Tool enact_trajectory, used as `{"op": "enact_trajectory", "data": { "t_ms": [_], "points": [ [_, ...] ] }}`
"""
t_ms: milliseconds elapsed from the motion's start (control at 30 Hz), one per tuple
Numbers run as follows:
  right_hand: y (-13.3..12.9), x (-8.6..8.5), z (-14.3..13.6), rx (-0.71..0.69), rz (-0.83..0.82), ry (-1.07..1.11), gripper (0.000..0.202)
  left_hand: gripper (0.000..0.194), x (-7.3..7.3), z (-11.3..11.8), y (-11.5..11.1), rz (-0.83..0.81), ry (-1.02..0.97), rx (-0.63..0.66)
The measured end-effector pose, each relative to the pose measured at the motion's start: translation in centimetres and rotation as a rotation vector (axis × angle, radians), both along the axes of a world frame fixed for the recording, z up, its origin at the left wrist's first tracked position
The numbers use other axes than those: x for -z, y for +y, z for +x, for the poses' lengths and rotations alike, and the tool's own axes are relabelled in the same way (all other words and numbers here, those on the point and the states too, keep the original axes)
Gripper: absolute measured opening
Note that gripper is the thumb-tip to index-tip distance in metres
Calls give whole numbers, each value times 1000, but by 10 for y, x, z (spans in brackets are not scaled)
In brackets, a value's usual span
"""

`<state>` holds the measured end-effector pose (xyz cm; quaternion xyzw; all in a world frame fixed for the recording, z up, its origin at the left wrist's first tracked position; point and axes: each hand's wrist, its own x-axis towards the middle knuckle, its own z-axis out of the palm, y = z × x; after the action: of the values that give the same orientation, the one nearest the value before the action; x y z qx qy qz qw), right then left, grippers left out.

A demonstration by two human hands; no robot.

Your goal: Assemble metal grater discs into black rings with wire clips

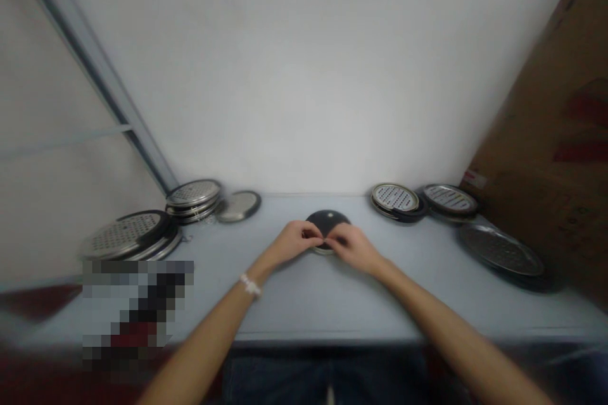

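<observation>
A round, dark disc (327, 219) with a paler lower edge lies on the table in front of me. Over its near half, my left hand (298, 242) and my right hand (352, 245) meet with their fingertips pinched together. Thumb and index finger of each hand are closed on something too small to make out. A white band circles my left wrist. My fingers hide part of the disc, and a small light spot shows near its top.
Perforated round metal plates with dark rims are stacked at left (126, 234) and back left (194, 193), beside a plainer disc (237, 205). Similar plates lie at right (395, 198), (450, 199) and a darker plate (503, 250). A cardboard box (541, 158) stands right; a wall (304, 76) behind.
</observation>
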<state>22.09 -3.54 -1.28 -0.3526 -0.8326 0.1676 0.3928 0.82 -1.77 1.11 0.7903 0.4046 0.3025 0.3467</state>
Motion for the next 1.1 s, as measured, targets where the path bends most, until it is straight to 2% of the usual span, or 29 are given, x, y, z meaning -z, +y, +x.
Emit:
{"op": "enact_trajectory", "data": {
  "t_ms": [467,800,1100],
  "points": [
    [2,2,2,-80,40,-83,16,13,-3,-1,-2,7,26,6],
    [4,4,2,-77,40,-74,13,15,-2,-1,-1,-53,0,11],
    [4,5,3,-60,35,-82,11,12,-2,-2,-2,-11,23,26]
  ]
}}
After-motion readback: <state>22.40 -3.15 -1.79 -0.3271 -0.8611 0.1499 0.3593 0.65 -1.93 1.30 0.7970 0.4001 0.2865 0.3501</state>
